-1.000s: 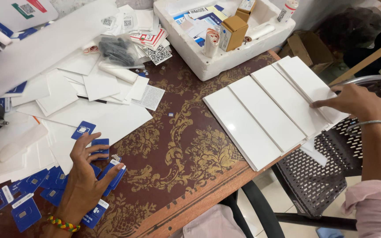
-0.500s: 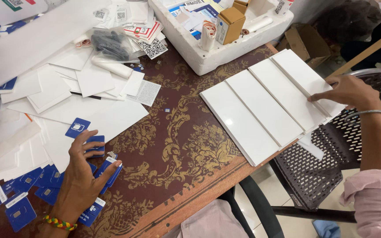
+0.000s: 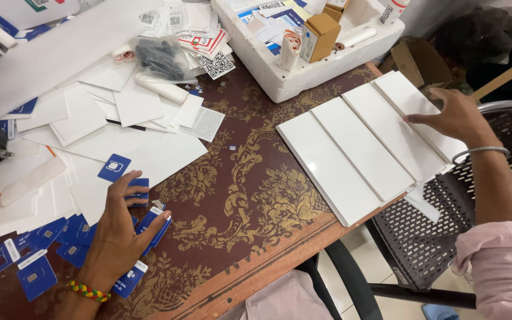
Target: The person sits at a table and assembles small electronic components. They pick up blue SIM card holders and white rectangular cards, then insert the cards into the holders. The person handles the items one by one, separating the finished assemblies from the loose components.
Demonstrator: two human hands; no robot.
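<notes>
My left hand [image 3: 117,234] lies flat and spread, gripping nothing, on the blue cards [image 3: 149,222] near the bench's [image 3: 238,195] front edge; bare patterned bench lies open beside them. My right hand [image 3: 451,115], fingers extended, presses the white grooved panel [image 3: 362,148], which overhangs the bench's right edge above a mesh chair [image 3: 428,237].

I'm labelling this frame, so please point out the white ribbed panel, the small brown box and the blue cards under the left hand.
White ribbed panel [image 3: 357,151]: head view, middle strip.
Small brown box [image 3: 319,37]: head view, front face.
Blue cards [image 3: 35,278]: head view, a card's face.
</notes>
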